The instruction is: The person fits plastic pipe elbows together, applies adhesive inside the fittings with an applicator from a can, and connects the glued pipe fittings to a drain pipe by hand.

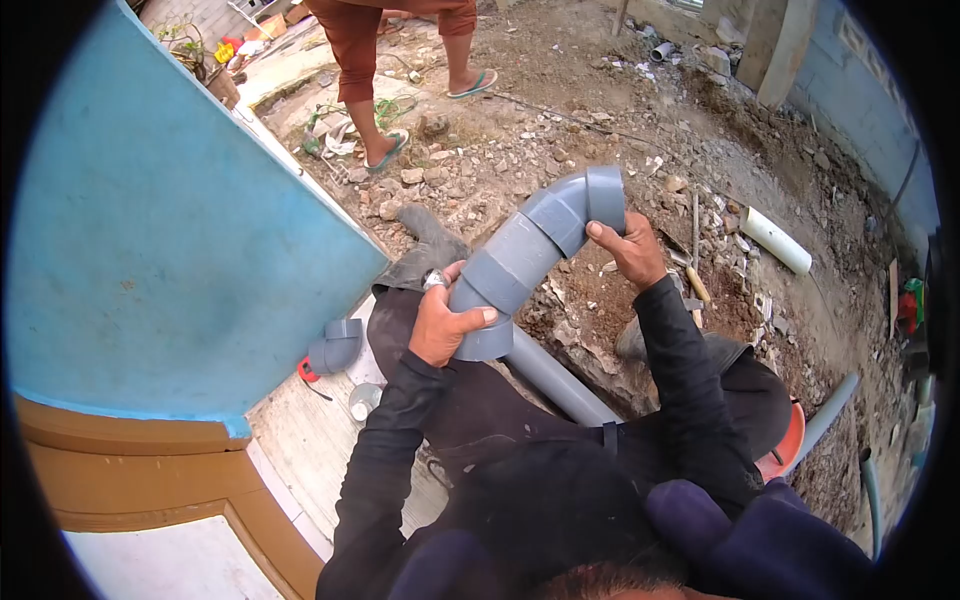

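Between my two hands, raised over my lap, is the bent grey plastic pipe assembly point(520, 255), an elbow fitted at each end of its short straight middle. Those pieces sit together; whether the joints are glued I can't tell. My left hand point(450, 325) is curled round the lower elbow, thumb pressed on top, and my right hand point(635, 250) is partly closed on the upper elbow's rim. A long grey plastic pipe point(565, 380) runs beneath the lower end; I can't see whether they connect. One loose grey plastic elbow point(337, 347) lies apart on the pale floor, beside a clear round container point(364, 401). The curved light-blue wall point(170, 220) crowds my left side, and broken, stony ground point(560, 130) makes uneven footing ahead, where a person in sandals point(385, 90) stands. Off to my right lie a white pipe offcut point(776, 240) and a wooden-handled tool point(697, 284).
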The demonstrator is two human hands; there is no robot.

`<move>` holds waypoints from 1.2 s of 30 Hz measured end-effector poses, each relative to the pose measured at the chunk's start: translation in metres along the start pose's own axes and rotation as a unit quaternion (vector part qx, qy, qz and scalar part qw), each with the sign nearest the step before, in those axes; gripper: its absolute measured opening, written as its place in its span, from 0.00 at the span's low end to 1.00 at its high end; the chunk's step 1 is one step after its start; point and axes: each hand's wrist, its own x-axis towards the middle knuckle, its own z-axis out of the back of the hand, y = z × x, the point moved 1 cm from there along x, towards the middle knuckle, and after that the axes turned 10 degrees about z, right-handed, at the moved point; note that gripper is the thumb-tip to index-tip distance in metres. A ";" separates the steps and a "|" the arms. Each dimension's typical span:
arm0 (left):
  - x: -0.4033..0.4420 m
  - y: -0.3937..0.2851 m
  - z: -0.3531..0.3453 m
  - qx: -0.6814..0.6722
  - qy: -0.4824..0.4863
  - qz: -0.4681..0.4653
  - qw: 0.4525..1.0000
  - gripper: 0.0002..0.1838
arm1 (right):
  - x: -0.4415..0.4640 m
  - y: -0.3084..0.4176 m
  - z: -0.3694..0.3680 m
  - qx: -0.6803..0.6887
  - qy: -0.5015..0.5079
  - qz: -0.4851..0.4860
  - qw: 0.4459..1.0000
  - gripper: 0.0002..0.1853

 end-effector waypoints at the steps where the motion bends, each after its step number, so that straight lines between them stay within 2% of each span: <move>1: 0.001 -0.001 -0.002 -0.010 0.009 0.002 1.000 0.53 | 0.003 0.004 0.003 -0.015 0.014 -0.006 1.000 0.19; 6: -0.016 -0.003 -0.013 -0.060 0.030 0.066 0.996 0.49 | -0.004 -0.001 0.004 -0.016 0.041 -0.043 0.998 0.22; 10: -0.020 0.002 -0.024 -0.084 0.050 0.102 0.990 0.45 | -0.002 -0.014 0.005 0.016 0.005 -0.038 0.999 0.26; 14: -0.025 0.004 -0.040 -0.104 0.062 0.130 0.984 0.41 | -0.006 -0.020 0.009 -0.022 0.003 -0.056 0.998 0.26; 20: -0.021 0.020 -0.045 -0.125 0.055 0.146 0.980 0.42 | -0.009 -0.023 0.003 0.025 -0.005 -0.066 0.997 0.24; 23: -0.021 0.017 -0.048 -0.108 0.061 0.136 0.983 0.35 | -0.010 -0.030 0.005 0.035 0.003 -0.087 0.996 0.24; 26: -0.019 0.015 -0.051 -0.096 0.054 0.122 0.986 0.35 | -0.010 -0.035 0.006 0.057 -0.002 -0.090 0.994 0.24; 29: -0.018 0.014 -0.056 -0.118 0.038 0.125 0.984 0.42 | -0.011 -0.037 0.008 0.057 -0.010 -0.092 0.994 0.23; 32: -0.012 0.018 -0.057 -0.123 0.037 0.133 0.983 0.43 | -0.012 -0.034 0.008 0.063 -0.011 -0.087 0.994 0.23; 36: -0.011 0.014 -0.057 -0.105 0.035 0.123 0.986 0.42 | -0.015 -0.044 0.013 0.052 0.000 -0.120 0.991 0.28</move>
